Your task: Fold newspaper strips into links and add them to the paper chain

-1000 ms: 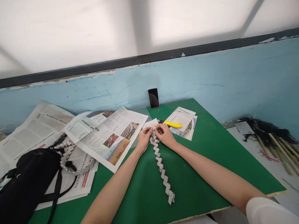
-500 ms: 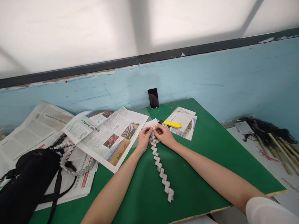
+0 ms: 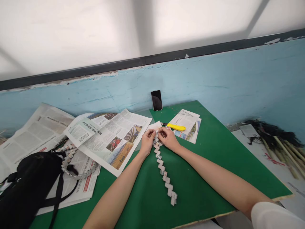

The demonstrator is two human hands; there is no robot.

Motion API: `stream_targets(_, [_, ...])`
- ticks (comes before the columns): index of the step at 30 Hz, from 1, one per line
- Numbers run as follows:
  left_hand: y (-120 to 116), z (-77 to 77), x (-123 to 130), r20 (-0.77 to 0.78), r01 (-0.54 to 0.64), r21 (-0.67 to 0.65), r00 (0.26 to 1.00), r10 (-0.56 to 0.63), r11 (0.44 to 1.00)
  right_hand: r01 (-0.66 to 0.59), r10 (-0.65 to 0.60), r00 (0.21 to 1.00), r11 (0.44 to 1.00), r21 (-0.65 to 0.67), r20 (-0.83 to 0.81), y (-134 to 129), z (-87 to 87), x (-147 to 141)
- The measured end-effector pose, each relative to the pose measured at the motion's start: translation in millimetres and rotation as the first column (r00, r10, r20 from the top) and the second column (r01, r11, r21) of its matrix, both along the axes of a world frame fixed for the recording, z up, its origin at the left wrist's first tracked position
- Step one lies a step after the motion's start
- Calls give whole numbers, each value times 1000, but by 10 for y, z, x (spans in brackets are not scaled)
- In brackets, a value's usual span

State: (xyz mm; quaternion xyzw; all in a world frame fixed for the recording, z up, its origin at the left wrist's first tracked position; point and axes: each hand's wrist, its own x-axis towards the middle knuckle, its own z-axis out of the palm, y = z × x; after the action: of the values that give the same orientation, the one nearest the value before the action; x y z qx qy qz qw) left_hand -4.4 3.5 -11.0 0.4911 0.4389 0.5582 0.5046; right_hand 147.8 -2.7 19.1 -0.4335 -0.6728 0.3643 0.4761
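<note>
A zigzag chain of folded newspaper strips (image 3: 167, 180) lies along the green table, running from my fingers toward the near edge. Its far end is pinched between the fingertips of my left hand (image 3: 147, 141). My right hand (image 3: 168, 139) closes on the same end from the other side, thumb and forefinger together. The exact links under the fingertips are partly hidden. Just beyond my hands lies a small piece of paper (image 3: 156, 125). A yellow utility knife (image 3: 176, 127) rests right of it, partly on cut newspaper pieces (image 3: 190, 131).
Newspaper sheets (image 3: 114, 136) cover the left of the green table (image 3: 205, 159). A black bag (image 3: 35, 181) sits there beside another folded-paper chain (image 3: 69, 165). A phone (image 3: 156, 100) leans against the blue wall (image 3: 202, 76). Sticks (image 3: 286, 156) lie beyond the table's right edge.
Both hands stay at the chain's far end, with only slight finger movement. The chain's near end has shifted very slightly; the rest looks the same.
</note>
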Motion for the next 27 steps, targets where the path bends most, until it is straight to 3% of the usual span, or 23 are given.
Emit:
stream_targets(9, [-49,128,23,-103,-18,39,994,22,999,11,-11,999,1000,-4,32,-12,17,-1])
stream_targets(17, [-71,177,47,-128,-74,50,988,80,996,36,-41,997,996,-76,-65,-6,-16,-13])
stream_targets(24, [-74,142,35,-142,-61,72,987,71,996,21,-23,999,998,58,32,-23,18,15])
stream_targets(27, [-68,127,33,-120,-77,57,989,83,995,13,-14,1000,999,36,21,-17,-8,9])
